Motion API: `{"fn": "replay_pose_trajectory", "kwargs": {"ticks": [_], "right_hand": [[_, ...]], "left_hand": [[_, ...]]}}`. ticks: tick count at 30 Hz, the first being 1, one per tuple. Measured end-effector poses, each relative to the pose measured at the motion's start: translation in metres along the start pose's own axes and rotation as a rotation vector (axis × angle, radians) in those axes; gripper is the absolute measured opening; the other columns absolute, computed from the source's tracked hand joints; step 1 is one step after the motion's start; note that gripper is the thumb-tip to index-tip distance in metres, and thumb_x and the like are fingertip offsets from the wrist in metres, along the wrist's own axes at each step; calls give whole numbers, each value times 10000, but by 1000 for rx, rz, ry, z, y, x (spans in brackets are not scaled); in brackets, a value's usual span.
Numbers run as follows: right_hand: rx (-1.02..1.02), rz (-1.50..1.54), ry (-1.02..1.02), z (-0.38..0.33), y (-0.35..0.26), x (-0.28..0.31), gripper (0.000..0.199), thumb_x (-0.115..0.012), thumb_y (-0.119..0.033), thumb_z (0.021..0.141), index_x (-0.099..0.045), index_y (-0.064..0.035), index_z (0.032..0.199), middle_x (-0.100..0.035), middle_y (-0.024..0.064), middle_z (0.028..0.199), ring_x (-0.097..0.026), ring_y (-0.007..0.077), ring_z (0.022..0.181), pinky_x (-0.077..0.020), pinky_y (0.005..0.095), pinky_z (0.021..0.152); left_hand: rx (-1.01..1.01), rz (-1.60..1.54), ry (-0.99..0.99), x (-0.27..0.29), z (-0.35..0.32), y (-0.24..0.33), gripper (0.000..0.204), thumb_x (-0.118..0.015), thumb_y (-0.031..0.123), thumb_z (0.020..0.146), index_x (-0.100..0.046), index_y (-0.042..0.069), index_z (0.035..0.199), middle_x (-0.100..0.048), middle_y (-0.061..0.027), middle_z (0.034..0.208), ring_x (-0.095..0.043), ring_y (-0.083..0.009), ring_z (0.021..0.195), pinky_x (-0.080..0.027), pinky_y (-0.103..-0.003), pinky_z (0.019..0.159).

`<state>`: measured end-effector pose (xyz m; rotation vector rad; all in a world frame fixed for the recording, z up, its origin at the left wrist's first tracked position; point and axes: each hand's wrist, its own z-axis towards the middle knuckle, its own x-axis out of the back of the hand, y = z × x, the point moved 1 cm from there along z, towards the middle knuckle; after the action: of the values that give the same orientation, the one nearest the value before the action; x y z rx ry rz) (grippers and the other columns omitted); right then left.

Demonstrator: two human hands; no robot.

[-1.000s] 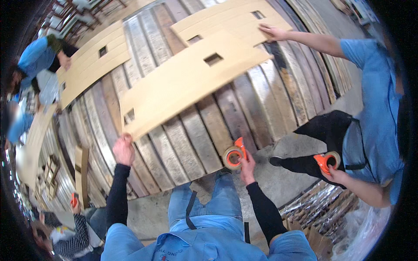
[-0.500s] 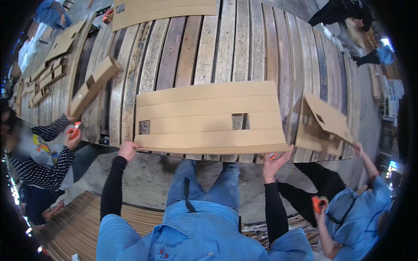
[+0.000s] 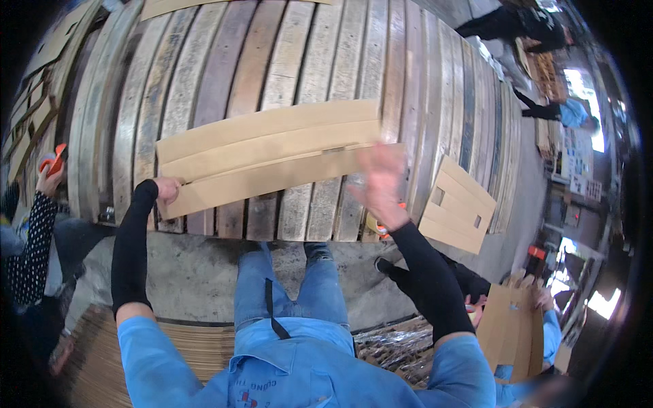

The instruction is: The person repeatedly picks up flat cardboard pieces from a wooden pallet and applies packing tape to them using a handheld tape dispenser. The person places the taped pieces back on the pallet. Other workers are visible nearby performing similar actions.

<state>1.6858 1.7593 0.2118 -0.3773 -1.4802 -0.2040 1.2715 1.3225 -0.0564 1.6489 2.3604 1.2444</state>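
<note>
A brown cardboard sheet (image 3: 272, 141) lies on the slatted table in front of me, its near part folded over along a crease. My left hand (image 3: 168, 192) is closed on the sheet's left end, at the fold. Over the right end is my right hand (image 3: 381, 180), blurred by motion, its thumb held apart and its fingers stretched out; nothing shows in it. Whether it touches the cardboard I cannot tell. Beside my right wrist, an orange tape dispenser (image 3: 383, 230) sits at the table's near edge, partly hidden.
Another flat cardboard piece with cutouts (image 3: 457, 207) lies to the right on the wooden slat table (image 3: 272, 75). A co-worker at the left holds an orange tape dispenser (image 3: 53, 162). Another at the lower right carries a cardboard piece (image 3: 510, 330). Stacked cardboard (image 3: 163, 347) lies behind me.
The sheet's near part has been folded up and over, covering the cutouts. My right hand has left the near right corner and moved up and inward. The co-worker at the right has lifted cardboard away.
</note>
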Motion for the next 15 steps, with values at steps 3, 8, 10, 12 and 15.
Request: {"fn": "replay_pose_trajectory", "kwargs": {"ticks": [3, 8, 10, 12, 15], "right_hand": [[275, 22, -207, 14, 0, -64, 808, -857, -294, 670, -538, -152, 1399, -503, 165, 1447, -433, 370, 1390, -276, 594, 1164], [298, 69, -412, 25, 26, -131, 852, -849, -420, 725, -491, -155, 1451, -522, 135, 1397, -460, 325, 1360, -344, 555, 1116], [292, 91, -482, 41, 22, -133, 868, -862, -427, 700, -500, -160, 1441, -533, 135, 1389, -481, 321, 1345, -360, 551, 1105], [254, 107, -562, 43, 22, -131, 885, -873, -428, 676, -506, -162, 1436, -542, 134, 1383, -495, 323, 1336, -374, 550, 1093], [231, 126, -719, 60, 16, -132, 910, -881, -418, 651, -507, -156, 1437, -533, 146, 1394, -493, 341, 1337, -388, 556, 1079]], "left_hand": [[98, -143, -53, 1, 20, -6, 206, -714, 129, 626, -699, 54, 817, -688, -132, 777, -676, -271, 711, -533, -426, 636], [304, -547, 274, 23, 24, 54, 454, -627, 19, 613, -683, -11, 1063, -696, -183, 950, -685, -337, 872, -552, -380, 765], [444, -471, 782, 19, 6, 84, 476, -562, 2, 701, -633, 23, 1171, -674, -185, 1070, -639, -357, 1037, -506, -457, 908], [311, -26, 1115, 73, 16, 200, 361, -649, 96, 750, -641, 49, 1108, -518, -200, 1431, -474, -393, 1326, -352, -495, 1130], [212, 65, 911, 79, 72, 258, 396, -825, 211, 711, -651, 59, 1033, -382, -194, 1583, -348, -397, 1457, -218, -549, 1228]]}}
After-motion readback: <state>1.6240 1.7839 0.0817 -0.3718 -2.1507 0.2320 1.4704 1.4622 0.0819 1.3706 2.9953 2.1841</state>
